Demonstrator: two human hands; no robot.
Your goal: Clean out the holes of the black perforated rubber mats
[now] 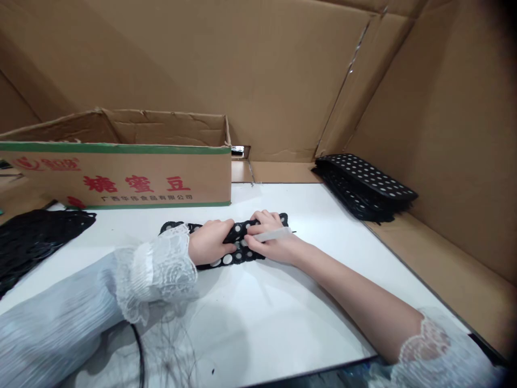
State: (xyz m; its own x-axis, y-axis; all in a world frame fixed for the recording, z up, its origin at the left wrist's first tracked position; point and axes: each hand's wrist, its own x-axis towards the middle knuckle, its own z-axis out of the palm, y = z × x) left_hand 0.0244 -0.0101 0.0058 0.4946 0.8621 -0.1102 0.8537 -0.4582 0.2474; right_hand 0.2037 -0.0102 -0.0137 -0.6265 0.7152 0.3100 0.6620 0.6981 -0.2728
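Note:
A strip of black fabric with white dots (227, 260) lies across the white table, with a scalloped-looking edge. My left hand (212, 241) is closed on its left and middle part, thumb and fingers pinching the cloth. On the right part rests my right hand (270, 237), its fingers curled and touching the fabric. A slim whitish stick-like tool (270, 235) lies between thumb and fingers of the right hand; its exact kind is unclear. The two hands are close together, and they cover much of the cloth.
A cardboard box (173, 178) with red lettering stands behind my left hand. Black lacy fabric (36, 240) is heaped at the left. A stack of dotted black fabric pieces (365, 180) sits at the back right. Tall cardboard walls (283, 81) enclose the white table (315, 328).

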